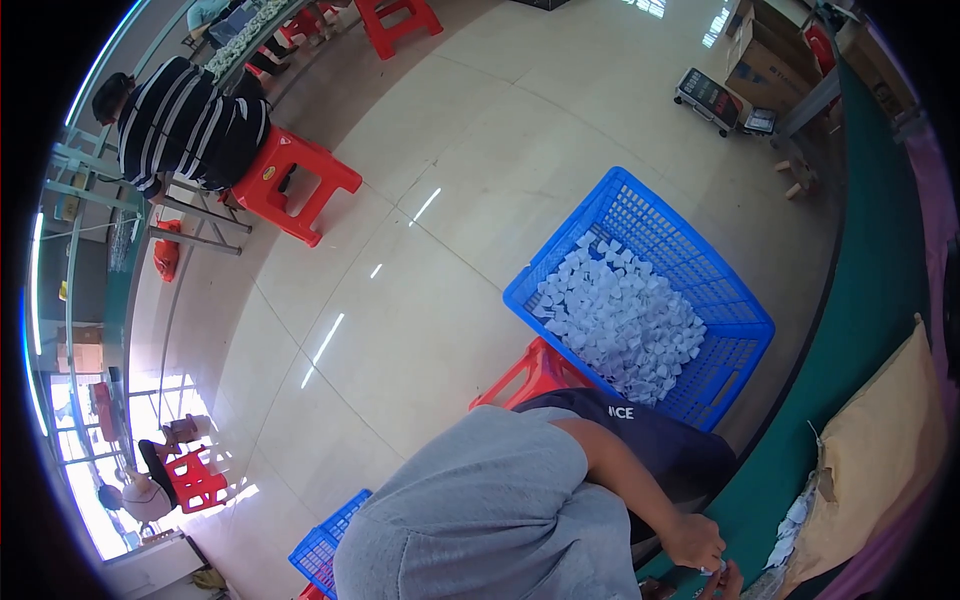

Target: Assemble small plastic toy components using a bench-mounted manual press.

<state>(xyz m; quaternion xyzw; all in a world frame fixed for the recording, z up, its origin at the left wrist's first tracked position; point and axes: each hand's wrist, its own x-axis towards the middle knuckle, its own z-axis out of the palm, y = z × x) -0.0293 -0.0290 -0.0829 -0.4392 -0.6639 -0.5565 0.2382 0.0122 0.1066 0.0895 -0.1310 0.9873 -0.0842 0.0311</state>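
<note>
At the lower right, by the green table edge, my left hand (694,543) is closed, its fingertips pinching a small white piece (712,569). My right hand (730,580) meets it from below, fingers bent against the same piece; the rest of that hand is cut off by the lower edge. What the piece is exactly is too small to tell. Beside my hands, a brown paper sack (865,450) lies on the green tabletop (770,490), with white pieces (792,530) showing at its mouth.
A blue basket (745,310) holding many small white pieces (625,315) stands beyond my lap, near a red stool (535,375). Another blue basket (325,550) is at the lower left. A seated person (190,125) works at the far left. Scales (708,100) and cartons (770,65) stand at the back right.
</note>
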